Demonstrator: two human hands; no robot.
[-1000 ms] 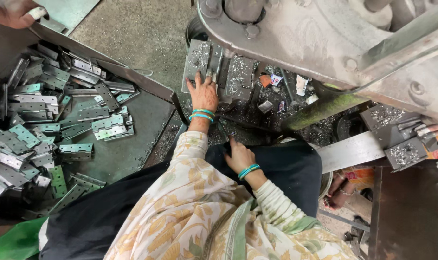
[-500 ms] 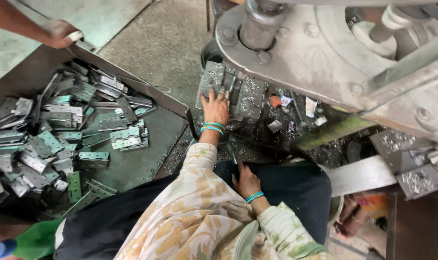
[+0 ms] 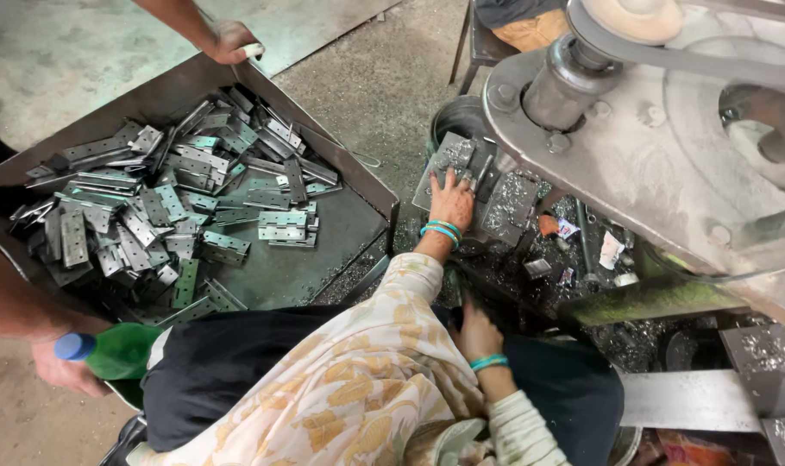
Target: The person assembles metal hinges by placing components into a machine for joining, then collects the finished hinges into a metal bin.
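Now my left hand lies spread flat on the grey metal plates beneath the press; my right hand rests in my lap, its grip hidden.

A dark metal tray on the concrete floor holds a heap of steel hinges.
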